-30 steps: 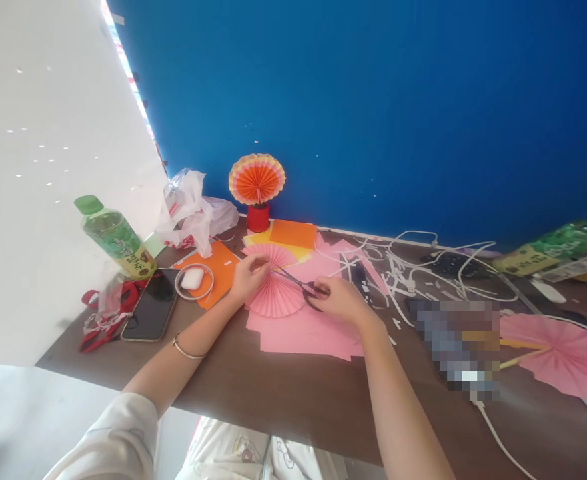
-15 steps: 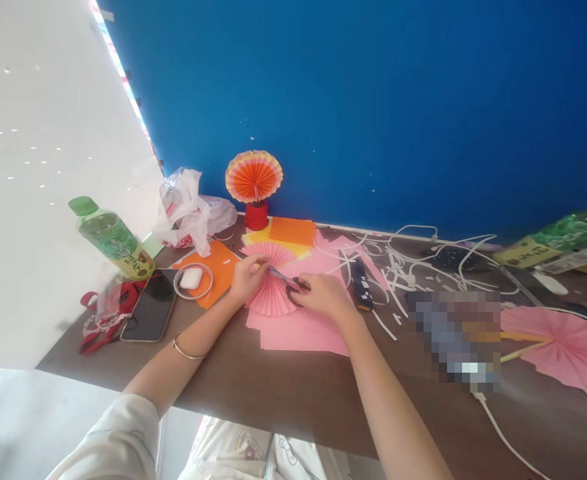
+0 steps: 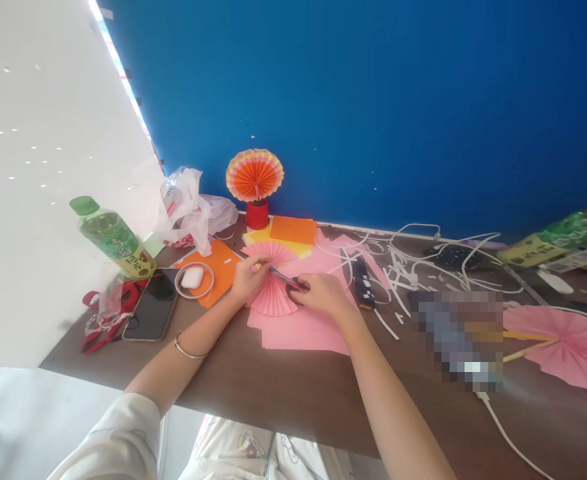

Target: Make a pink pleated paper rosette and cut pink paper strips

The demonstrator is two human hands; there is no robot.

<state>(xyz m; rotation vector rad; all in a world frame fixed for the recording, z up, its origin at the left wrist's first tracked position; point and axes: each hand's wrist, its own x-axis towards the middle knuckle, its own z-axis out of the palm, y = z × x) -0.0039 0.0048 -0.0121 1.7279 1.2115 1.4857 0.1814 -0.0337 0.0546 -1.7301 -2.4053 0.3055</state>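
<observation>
A round pink pleated paper fan [image 3: 276, 297] lies over pink sheets [image 3: 298, 333] near the middle of the table. My left hand [image 3: 250, 277] is closed on the fan's left part, thumb and fingers pinched near its centre. From the right, my right hand [image 3: 318, 293] holds dark-handled scissors [image 3: 292, 283] with fingers in the loops. The scissor blades point left toward the fan's centre, close to my left fingertips. Whether the blades touch the paper is too small to tell.
Around the hands are a phone [image 3: 152, 310], a green-capped bottle [image 3: 116, 240], orange paper [image 3: 218, 267], a plastic bag [image 3: 186, 207], an orange fan on a red base [image 3: 257, 215], a black box cutter [image 3: 362, 283], white cables and strips [image 3: 398, 267], and another pink fan [image 3: 568, 343].
The whole view has shifted very slightly. Both hands keep their places at the fan, and the scissors look nearly the same.
</observation>
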